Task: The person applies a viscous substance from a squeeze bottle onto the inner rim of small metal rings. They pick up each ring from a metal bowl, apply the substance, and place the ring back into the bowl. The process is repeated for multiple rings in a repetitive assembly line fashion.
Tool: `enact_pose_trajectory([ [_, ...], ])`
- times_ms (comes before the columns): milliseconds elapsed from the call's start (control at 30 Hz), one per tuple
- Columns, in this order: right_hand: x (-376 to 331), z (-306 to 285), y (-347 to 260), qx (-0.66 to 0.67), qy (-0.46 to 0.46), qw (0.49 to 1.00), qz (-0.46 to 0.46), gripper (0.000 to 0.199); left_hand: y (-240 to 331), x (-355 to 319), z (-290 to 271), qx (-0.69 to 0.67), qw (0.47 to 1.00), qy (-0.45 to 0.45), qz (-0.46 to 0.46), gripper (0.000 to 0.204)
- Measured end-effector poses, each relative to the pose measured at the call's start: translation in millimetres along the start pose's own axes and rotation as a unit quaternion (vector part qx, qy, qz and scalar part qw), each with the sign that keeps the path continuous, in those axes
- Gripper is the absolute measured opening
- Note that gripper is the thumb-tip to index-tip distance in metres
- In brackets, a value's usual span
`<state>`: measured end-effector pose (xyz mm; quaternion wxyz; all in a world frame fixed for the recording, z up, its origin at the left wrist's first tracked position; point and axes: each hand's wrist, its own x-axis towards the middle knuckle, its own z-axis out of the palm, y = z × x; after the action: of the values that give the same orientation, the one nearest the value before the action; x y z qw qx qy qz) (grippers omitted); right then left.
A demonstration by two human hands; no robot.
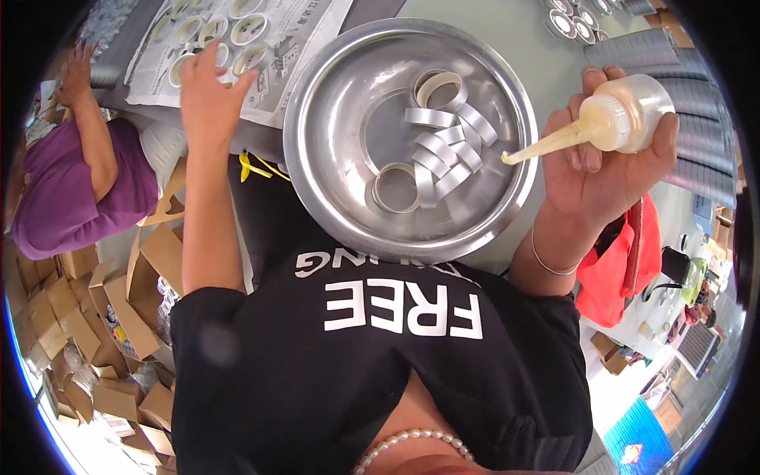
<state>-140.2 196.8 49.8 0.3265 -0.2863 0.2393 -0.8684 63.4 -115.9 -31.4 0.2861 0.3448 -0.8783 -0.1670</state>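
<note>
A pale squeeze bottle [625, 115] with a long cream nozzle was held in the right hand [609, 166], the grip clamped round its body and the nozzle tip pointed over the metal rings [443, 150] piled in the round steel basin [317, 142]. The left hand [207, 99] was stretched out to the ringed caps [250, 30] laid on the newspaper [309, 24] on the worktop [514, 32], its fingers spread apart and touching one cap.

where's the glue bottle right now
In the head view the squeeze bottle is at the upper right, gripped in the right hand, its long nozzle pointing left over the rim of the round metal basin of metal rings.
</note>
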Motion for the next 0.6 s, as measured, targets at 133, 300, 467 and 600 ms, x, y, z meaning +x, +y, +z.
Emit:
enact_pose_trajectory([
  [133,0.3,2.7,-7.0,-0.008,0.033,0.999,-0.005,0.059,85.8,-36.8,-24.9,-0.158,0.949,-0.271,0.003,0.055],
  [300,0.6,1.0,-8.0,-0.001,0.043,0.999,-0.002,0.058,127.6,-91.7,6.0,-0.037,0.870,-0.467,0.151,0.073],
  [467,-0.8,5.2,-12.5,0.016,0.054,0.998,-0.020,0.058,126.0,-89.5,11.5,-0.107,0.880,-0.438,0.150,0.057],
  [600,-1.8,13.6,-7.3,-0.016,0.097,0.995,-0.035,0.058,104.6,-82.1,9.4,-0.240,0.898,-0.361,0.079,0.055],
])
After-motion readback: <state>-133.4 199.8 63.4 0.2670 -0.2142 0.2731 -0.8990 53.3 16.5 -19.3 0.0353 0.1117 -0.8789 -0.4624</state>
